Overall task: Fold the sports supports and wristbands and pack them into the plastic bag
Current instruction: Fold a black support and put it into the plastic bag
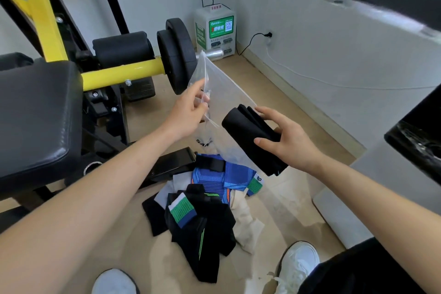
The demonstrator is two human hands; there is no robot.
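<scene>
A weight bench point(35, 114) is standing at the left. On the floor beside it, a pile of supports and wristbands point(205, 203) is lying loose, not yet folded. Above the pile the clear plastic bag point(226, 93) is hanging, the left hand point(188, 112) pinching its rim between thumb and fingers. Thin and slippery, it probably wants holding at the mouth. The right hand point(284, 141) is gripping 1 folded black support point(253, 136) just beside the opening, fingers curled round it. It looks soft, light and springy, so clamping across the fold seems wisest.
</scene>
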